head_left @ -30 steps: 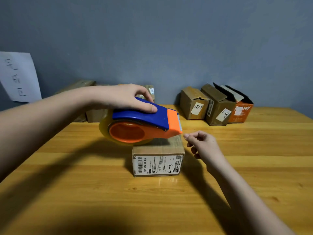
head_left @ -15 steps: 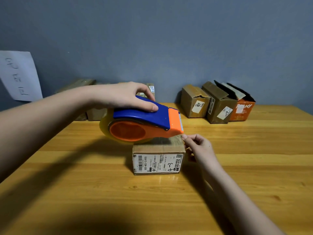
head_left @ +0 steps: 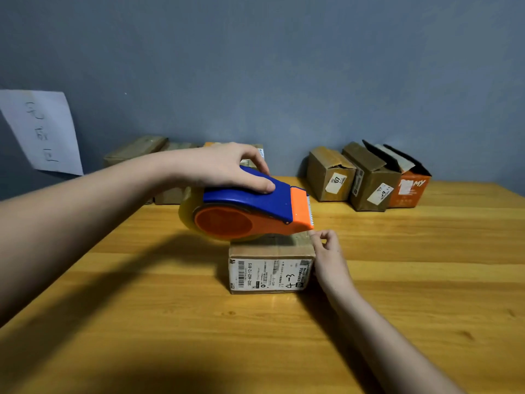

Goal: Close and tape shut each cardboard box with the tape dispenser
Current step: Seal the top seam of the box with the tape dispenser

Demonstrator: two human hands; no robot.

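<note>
- The worktop [head_left: 170, 322] of yellow wood carries everything; the box [head_left: 271, 273] with the barcode label and a handwritten "4-3" stands at its middle, flaps down, and serves here as the landmark.
- The right hand [head_left: 326, 253] sits just right of the box, at its top right edge. Thumb and forefinger are pinched together right below the dispenser's toothed tip; it seems to hold the free tape end, though the clear tape itself is too faint to see.
- The tape dispenser [head_left: 247, 211] hangs directly above the box, its long axis running left to right along the box top, cutter end pointing right toward the pinching hand.
- The left hand [head_left: 227, 169] grips the dispenser's blue handle from above, fingers curled round it, thumb along the near side.
- My judgement: the coming move turns on anchoring the tape at the box's right edge, then drawing the dispenser leftward along the seam.
- Beyond the box, to the right against the wall, three boxes [head_left: 366, 177] wait with flaps raised; to the left, more boxes [head_left: 136, 149] lie flat.
</note>
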